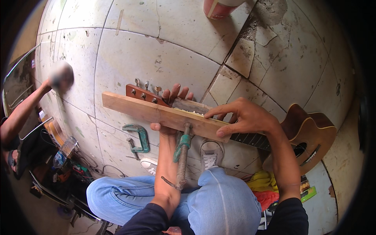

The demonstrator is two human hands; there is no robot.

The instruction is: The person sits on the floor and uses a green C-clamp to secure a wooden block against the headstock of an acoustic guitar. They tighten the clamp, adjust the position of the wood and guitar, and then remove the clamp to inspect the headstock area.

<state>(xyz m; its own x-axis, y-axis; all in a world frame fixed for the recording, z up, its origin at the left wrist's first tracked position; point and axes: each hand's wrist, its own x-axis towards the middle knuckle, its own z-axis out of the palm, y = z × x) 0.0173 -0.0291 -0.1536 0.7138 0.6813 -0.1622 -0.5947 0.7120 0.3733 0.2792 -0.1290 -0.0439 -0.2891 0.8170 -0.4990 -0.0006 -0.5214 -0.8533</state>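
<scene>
An acoustic guitar (pixel 313 143) lies slantwise before me, its headstock (pixel 143 95) at the left and its body at the right. A long wooden board (pixel 156 115) runs along the neck, hiding part of it. Behind it shows a second, greyish wood strip (pixel 192 105). A green G-clamp (pixel 182 147) with a long threaded screw meets the board's near face. My left hand (pixel 168 117) wraps round board and neck from below, thumb in front, fingertips beyond. My right hand (pixel 241 117) pinches the board's right end between thumb and fingers; some fingers are hidden.
Another green G-clamp (pixel 141 139) lies on the tiled floor, left of my forearm. A red and white bucket (pixel 219 8) stands at the far edge. Broken tiles (pixel 250 55) lie at upper right. Another person's arm (pixel 29 98) reaches in at left, above cluttered tools and a clear bottle (pixel 68 147).
</scene>
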